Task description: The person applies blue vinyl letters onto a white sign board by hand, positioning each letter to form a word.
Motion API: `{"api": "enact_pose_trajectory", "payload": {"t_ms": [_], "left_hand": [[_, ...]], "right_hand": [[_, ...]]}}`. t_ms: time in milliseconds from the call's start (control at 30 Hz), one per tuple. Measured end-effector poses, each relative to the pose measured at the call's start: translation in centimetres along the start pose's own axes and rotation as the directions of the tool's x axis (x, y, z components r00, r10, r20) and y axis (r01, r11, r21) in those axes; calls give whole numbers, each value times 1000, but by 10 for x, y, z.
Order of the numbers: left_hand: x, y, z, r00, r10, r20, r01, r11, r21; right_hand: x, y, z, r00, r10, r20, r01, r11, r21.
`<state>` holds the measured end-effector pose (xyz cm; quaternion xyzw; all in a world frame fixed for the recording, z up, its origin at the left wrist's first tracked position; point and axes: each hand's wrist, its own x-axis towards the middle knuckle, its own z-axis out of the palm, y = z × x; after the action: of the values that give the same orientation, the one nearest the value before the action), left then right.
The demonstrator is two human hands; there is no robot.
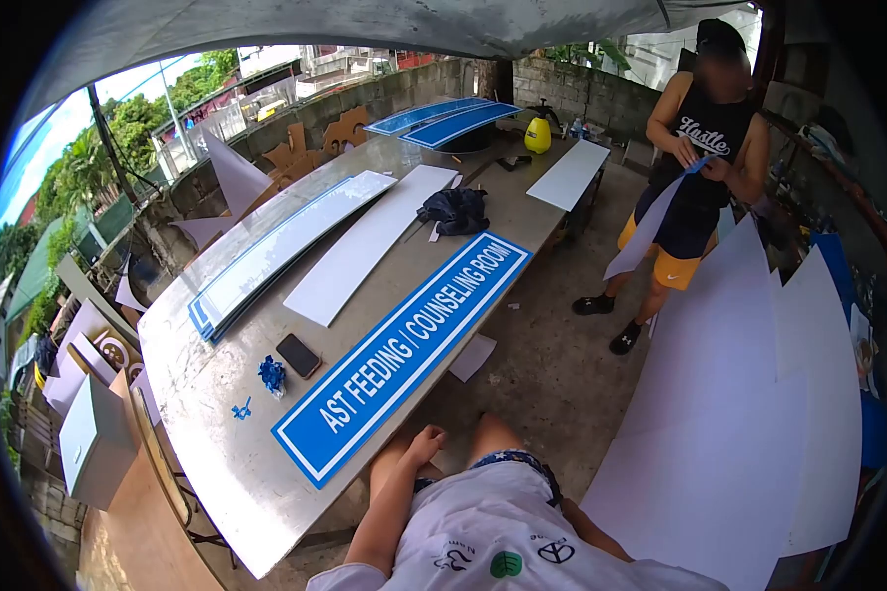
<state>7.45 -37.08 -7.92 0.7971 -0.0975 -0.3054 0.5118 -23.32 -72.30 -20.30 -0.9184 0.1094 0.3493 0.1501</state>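
Note:
My left hand (426, 446) rests over my left thigh, beside the table's near edge. Its fingers look loosely curled, with nothing visible in them. Of my right side, only part of the arm (597, 532) shows by my hip; the hand is out of sight. Closest to my left hand lies a long blue sign (404, 357) with a white border, reading "AST FEEDING / COUNSELING ROOM", flat along the table edge. Left of it are a dark phone (299, 356), a crumpled blue clump (272, 375) and a small blue scrap (241, 409).
The metal table (212, 492) also bears white panels (370, 246), a black bag (453, 211), blue signs (460, 125) and a yellow sprayer (537, 135). A person (705, 148) stands at right holding a bent sheet (650, 227). Large white sheets (719, 424) lean at right.

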Motion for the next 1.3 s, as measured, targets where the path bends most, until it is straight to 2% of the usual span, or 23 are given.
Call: {"api": "enact_pose_trajectory", "payload": {"t_ms": [433, 700, 833, 1100, 1300], "left_hand": [[-4, 6, 2, 999, -30, -31, 32, 999, 44], [0, 0, 4, 999, -34, -23, 35, 999, 28], [-6, 8, 2, 999, -32, -24, 33, 999, 12], [-9, 14, 3, 997, 33, -74, -27, 995, 92], [-16, 25, -1, 996, 16, -83, -14, 1000, 18]], "right_hand": [[12, -31, -47, 990, -119, -75, 126, 988, 94], [8, -46, -69, 983, -139, -119, 159, 970, 185], [1, -56, -73, 982, -129, -138, 161, 955, 249], [-41, -40, -53, 993, -87, -82, 110, 932, 345], [-48, -26, -69, 996, -60, -72, 84, 917, 390]]}}
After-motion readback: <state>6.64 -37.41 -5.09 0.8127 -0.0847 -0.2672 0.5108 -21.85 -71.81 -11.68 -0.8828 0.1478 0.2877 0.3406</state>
